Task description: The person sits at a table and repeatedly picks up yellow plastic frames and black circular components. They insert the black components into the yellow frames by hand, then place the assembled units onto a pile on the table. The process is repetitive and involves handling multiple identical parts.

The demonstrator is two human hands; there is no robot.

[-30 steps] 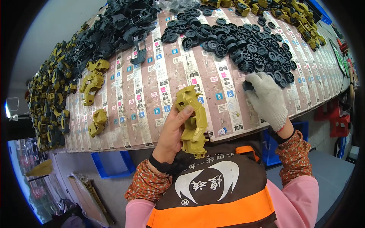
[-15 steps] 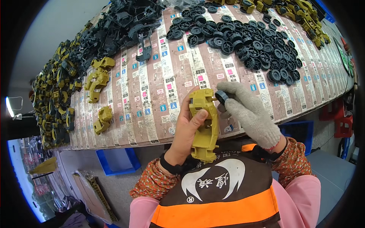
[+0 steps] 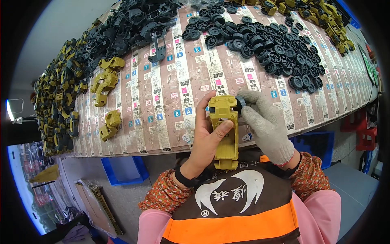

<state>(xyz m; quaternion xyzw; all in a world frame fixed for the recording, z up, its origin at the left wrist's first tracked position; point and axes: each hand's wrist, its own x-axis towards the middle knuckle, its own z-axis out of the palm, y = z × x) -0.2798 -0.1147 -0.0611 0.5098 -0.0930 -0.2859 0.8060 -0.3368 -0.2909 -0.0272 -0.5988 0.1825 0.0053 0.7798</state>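
My bare left hand [image 3: 205,136] is closed round a yellow plastic toy vehicle body [image 3: 226,148], its thumb lying across the middle. The body is held lengthwise, just over the table's near edge. My right hand [image 3: 266,126], in a grey knitted glove, pinches a small black wheel [image 3: 240,103] between thumb and fingers. That wheel is against the right side of the body's far end; whether it sits on the axle cannot be made out. A dark bit also shows at the left side of that end.
Black wheels [image 3: 280,51] lie heaped on the paper-covered table [image 3: 162,134]. Dark plastic parts [image 3: 122,36] and yellow-and-black assembled pieces [image 3: 61,101] pile up leftward. Loose yellow bodies [image 3: 110,124] lie nearer. More yellow parts [image 3: 331,26] are far right. Blue bins [image 3: 124,171] stand below the edge.
The wheel in my right hand has moved from just off the body's axle to against its side. My left hand has turned the body, so its top faces up more squarely.
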